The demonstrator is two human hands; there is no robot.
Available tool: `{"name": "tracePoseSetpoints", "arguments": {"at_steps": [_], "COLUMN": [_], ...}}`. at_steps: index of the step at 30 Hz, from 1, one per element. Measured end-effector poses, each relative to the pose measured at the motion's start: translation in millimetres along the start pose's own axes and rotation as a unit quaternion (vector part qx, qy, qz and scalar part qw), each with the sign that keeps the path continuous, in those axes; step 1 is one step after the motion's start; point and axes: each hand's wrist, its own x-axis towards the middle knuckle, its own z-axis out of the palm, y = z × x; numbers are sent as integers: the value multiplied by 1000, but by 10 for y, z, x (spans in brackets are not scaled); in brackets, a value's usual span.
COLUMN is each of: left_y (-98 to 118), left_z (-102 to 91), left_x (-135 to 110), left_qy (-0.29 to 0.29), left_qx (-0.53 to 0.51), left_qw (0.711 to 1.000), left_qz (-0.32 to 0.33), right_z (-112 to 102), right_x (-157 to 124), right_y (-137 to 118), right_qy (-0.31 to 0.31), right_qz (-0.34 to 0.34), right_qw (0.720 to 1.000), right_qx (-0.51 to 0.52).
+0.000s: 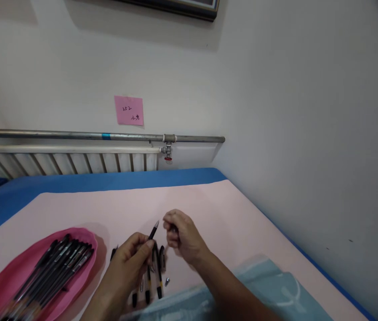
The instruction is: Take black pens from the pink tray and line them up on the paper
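Observation:
Between the thumb and fingers of my left hand (134, 255) is a black pen (154, 230), its silver pointed tip slanting up to the right. My right hand (182, 234) is curled closed just right of that tip, apart from it. Something small and dark shows among its fingers, too little to name. Below the hands, several black pen barrels (158, 272) with yellowish bands lie on the pink sheet. Beside them are a dark pen cap (162, 258) and a small silver cone tip (167, 281). My left hand partly covers these parts.
A pink oval tray (90, 267) full of black pens (58, 267) stands at the left. Light blue cloth (259, 285) lies along the near edge. A wall borders the right side; a radiator (75, 162) and pipe (125, 137) run behind the blue table edge (125, 179).

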Motion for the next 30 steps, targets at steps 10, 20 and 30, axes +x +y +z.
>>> {"name": "tracePoseSetpoints", "arguments": {"at_steps": [10,20,30], "left_y": [-30,-33,4], "left_z": [-3,15,76], "left_x": [-24,-11,-63], "left_qy": [49,-15,-2], "left_qx": [36,-41,-42], "left_qw": [994,999,999], "left_qz": [93,-14,-21], "right_z": [194,190,249], "right_x": [-99,-115,-130], "right_y": [151,112,112], "right_qy": [11,-62,-7], "right_qz": [-39,-6,-3], "right_qw": [996,998,1000], "right_qx": [-84,-32,-2]}}
